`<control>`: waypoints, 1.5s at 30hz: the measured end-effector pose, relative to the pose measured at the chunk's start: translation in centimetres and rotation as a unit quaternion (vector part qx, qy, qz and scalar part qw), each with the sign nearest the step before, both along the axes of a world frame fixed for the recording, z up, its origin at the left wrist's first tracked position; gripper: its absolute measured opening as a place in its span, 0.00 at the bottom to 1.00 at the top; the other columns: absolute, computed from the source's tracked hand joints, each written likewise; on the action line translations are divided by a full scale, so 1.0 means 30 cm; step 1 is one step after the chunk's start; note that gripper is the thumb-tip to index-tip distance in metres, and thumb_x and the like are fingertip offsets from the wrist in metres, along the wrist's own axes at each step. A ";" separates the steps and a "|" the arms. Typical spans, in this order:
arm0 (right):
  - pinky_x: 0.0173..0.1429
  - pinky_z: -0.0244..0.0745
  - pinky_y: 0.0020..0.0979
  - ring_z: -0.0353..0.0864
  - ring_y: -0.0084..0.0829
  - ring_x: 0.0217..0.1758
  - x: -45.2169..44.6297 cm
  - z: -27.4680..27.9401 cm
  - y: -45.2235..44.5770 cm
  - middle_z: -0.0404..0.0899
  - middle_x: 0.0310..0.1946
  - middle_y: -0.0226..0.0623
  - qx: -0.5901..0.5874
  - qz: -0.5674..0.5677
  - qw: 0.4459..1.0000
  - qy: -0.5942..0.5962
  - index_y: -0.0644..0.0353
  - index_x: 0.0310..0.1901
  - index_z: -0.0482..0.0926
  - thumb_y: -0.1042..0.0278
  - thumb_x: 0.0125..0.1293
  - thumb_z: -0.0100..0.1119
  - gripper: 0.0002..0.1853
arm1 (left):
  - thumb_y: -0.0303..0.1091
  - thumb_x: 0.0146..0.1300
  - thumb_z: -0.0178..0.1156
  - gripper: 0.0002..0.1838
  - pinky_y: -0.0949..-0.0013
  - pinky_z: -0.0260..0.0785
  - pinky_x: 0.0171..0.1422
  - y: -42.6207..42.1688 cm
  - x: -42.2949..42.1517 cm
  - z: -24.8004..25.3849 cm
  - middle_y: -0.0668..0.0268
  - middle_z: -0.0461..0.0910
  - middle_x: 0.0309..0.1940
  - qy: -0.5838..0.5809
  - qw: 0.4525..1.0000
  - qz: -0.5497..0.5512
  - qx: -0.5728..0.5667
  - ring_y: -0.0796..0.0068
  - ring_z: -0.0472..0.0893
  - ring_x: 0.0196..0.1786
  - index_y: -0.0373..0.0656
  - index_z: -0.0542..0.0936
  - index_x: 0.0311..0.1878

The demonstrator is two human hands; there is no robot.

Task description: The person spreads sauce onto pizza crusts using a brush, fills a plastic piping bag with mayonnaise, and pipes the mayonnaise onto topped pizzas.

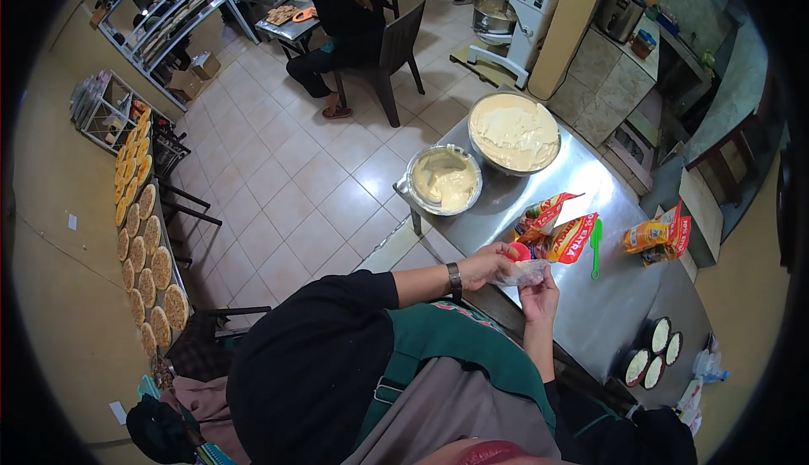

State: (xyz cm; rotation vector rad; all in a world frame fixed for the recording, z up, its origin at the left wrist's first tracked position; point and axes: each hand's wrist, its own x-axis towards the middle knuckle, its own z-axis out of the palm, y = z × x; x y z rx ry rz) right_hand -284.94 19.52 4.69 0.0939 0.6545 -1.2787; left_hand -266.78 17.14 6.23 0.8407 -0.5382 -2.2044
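My left hand (486,267), with a dark watch at the wrist, pinches a crumpled clear plastic bag (529,274). Against its fingertips sits a small round pink-red object (520,252), whose kind I cannot make out. My right hand (539,299) has its fingers closed on the other side of the same bag. Just beyond both hands lie red and yellow printed packets (575,240) on the steel table (497,220). A bright green spatula-like utensil (597,250) rests to the right of them.
A large bowl of pale cream (514,132) and a smaller bowl of cream (443,180) stand at the table's far left. More packets (657,236) are at right, near several small dark filled tins (654,370). Round baked bases (160,267) cover a left side table. A person sits on a chair (400,52) beyond.
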 end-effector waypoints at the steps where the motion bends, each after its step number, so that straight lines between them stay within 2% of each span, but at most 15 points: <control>1: 0.49 0.74 0.31 0.77 0.24 0.38 0.028 0.057 -0.004 0.76 0.34 0.31 0.022 -0.012 0.999 0.035 0.61 0.45 0.74 0.64 0.67 0.50 0.11 | 0.18 0.47 0.56 0.23 0.75 0.68 0.47 0.005 -0.006 -0.016 0.65 0.73 0.42 -0.063 0.998 -0.010 -0.030 0.78 0.75 0.43 0.41 0.69 0.50; 5: 0.41 0.73 0.26 0.74 0.22 0.34 -0.005 0.030 -0.013 0.76 0.33 0.29 -0.012 -0.010 0.998 0.067 0.61 0.48 0.73 0.63 0.67 0.49 0.13 | 0.23 0.45 0.63 0.30 0.81 0.65 0.42 0.028 -0.013 -0.017 0.70 0.69 0.39 -0.152 0.966 -0.013 -0.209 0.83 0.70 0.34 0.42 0.66 0.55; 7: 0.36 0.71 0.24 0.72 0.20 0.31 0.035 0.100 -0.021 0.74 0.31 0.27 0.027 -0.032 0.994 0.103 0.60 0.49 0.73 0.63 0.68 0.49 0.13 | 0.26 0.42 0.66 0.31 0.73 0.66 0.48 0.044 0.004 0.083 0.66 0.70 0.39 -0.184 0.953 -0.019 -0.241 0.75 0.69 0.41 0.42 0.68 0.54; 9: 0.31 0.69 0.22 0.70 0.19 0.27 0.031 0.083 -0.030 0.73 0.29 0.26 0.068 -0.055 0.986 0.139 0.60 0.50 0.73 0.63 0.68 0.49 0.14 | 0.24 0.41 0.63 0.31 0.69 0.66 0.51 0.047 -0.001 0.079 0.61 0.72 0.43 -0.251 0.835 0.043 -0.488 0.67 0.72 0.44 0.40 0.68 0.54; 11: 0.24 0.64 0.19 0.65 0.17 0.21 -0.043 -0.025 -0.023 0.69 0.26 0.23 -0.065 0.028 0.997 0.034 0.60 0.51 0.72 0.63 0.68 0.48 0.15 | 0.23 0.42 0.61 0.31 0.69 0.67 0.51 0.032 0.007 0.041 0.61 0.72 0.44 -0.294 0.793 0.059 -0.530 0.65 0.73 0.44 0.41 0.67 0.56; 12: 0.21 0.60 0.18 0.60 0.16 0.18 -0.022 0.007 -0.025 0.66 0.23 0.22 -0.015 -0.005 0.998 0.054 0.60 0.53 0.71 0.64 0.68 0.48 0.15 | 0.22 0.43 0.59 0.32 0.69 0.68 0.51 0.028 0.000 0.024 0.61 0.72 0.45 -0.330 0.748 0.073 -0.571 0.64 0.75 0.45 0.42 0.67 0.57; 14: 0.24 0.62 0.17 0.63 0.13 0.22 -0.038 -0.008 -0.030 0.66 0.26 0.21 -0.061 0.012 0.997 0.041 0.62 0.56 0.69 0.67 0.68 0.48 0.17 | 0.19 0.46 0.53 0.24 0.71 0.70 0.44 0.028 0.010 0.010 0.62 0.76 0.34 -0.332 0.823 0.063 -0.456 0.72 0.77 0.38 0.40 0.72 0.51; 15: 0.23 0.61 0.16 0.60 0.14 0.19 -0.006 0.068 -0.035 0.66 0.23 0.21 -0.029 0.000 0.998 0.048 0.59 0.45 0.72 0.65 0.68 0.48 0.09 | 0.19 0.46 0.53 0.21 0.74 0.69 0.38 0.022 0.016 0.018 0.65 0.76 0.29 -0.350 0.814 0.076 -0.457 0.78 0.75 0.32 0.40 0.73 0.48; 18: 0.28 0.64 0.18 0.66 0.16 0.23 -0.025 0.046 -0.016 0.68 0.24 0.22 -0.013 -0.013 0.997 0.069 0.59 0.45 0.73 0.67 0.65 0.52 0.09 | 0.17 0.46 0.53 0.17 0.81 0.62 0.32 0.015 0.045 -0.008 0.75 0.72 0.27 -0.281 0.881 0.050 -0.378 0.90 0.66 0.27 0.40 0.75 0.42; 22: 0.26 0.64 0.18 0.68 0.17 0.23 -0.014 0.050 -0.010 0.72 0.26 0.24 0.075 -0.055 0.988 0.121 0.57 0.42 0.73 0.65 0.65 0.52 0.08 | 0.20 0.47 0.56 0.18 0.78 0.65 0.43 0.016 0.064 0.021 0.73 0.74 0.32 -0.276 0.854 -0.013 -0.441 0.85 0.71 0.35 0.41 0.74 0.45; 25: 0.27 0.65 0.19 0.69 0.17 0.24 -0.027 0.014 0.002 0.75 0.30 0.25 -0.019 0.009 0.997 0.079 0.57 0.43 0.73 0.64 0.65 0.53 0.09 | 0.24 0.48 0.61 0.22 0.76 0.63 0.45 0.030 0.065 0.039 0.71 0.73 0.37 -0.158 0.899 -0.080 -0.401 0.82 0.71 0.40 0.42 0.72 0.49; 27: 0.29 0.66 0.20 0.71 0.18 0.27 -0.009 0.034 0.008 0.77 0.35 0.27 -0.030 0.034 0.991 0.122 0.57 0.44 0.73 0.64 0.65 0.52 0.09 | 0.30 0.50 0.66 0.27 0.76 0.63 0.49 0.026 0.058 0.036 0.70 0.72 0.42 -0.052 0.986 -0.047 -0.149 0.81 0.70 0.44 0.43 0.68 0.54; 32: 0.31 0.66 0.19 0.71 0.18 0.30 0.067 0.119 0.003 0.77 0.40 0.29 -0.026 0.071 0.977 0.202 0.57 0.48 0.72 0.66 0.66 0.51 0.11 | 0.33 0.47 0.69 0.49 0.71 0.67 0.48 0.045 0.003 0.026 0.61 0.65 0.52 -0.205 0.916 -0.070 -0.336 0.75 0.72 0.45 0.49 0.49 0.69; 40: 0.34 0.65 0.21 0.71 0.18 0.37 0.079 0.056 0.004 0.73 0.41 0.26 -0.107 0.050 0.934 0.339 0.57 0.54 0.67 0.66 0.64 0.53 0.17 | 0.13 0.49 0.57 0.38 0.73 0.71 0.46 0.024 0.002 -0.057 0.63 0.75 0.38 -0.148 0.967 0.034 -0.206 0.77 0.76 0.41 0.43 0.56 0.64; 45: 0.38 0.65 0.23 0.71 0.17 0.40 0.085 0.023 0.038 0.71 0.38 0.28 0.021 0.066 0.842 0.535 0.58 0.52 0.67 0.62 0.59 0.60 0.21 | 0.12 0.50 0.51 0.31 0.74 0.70 0.44 0.003 0.031 -0.056 0.65 0.75 0.32 -0.087 0.989 0.083 -0.082 0.77 0.76 0.37 0.40 0.60 0.59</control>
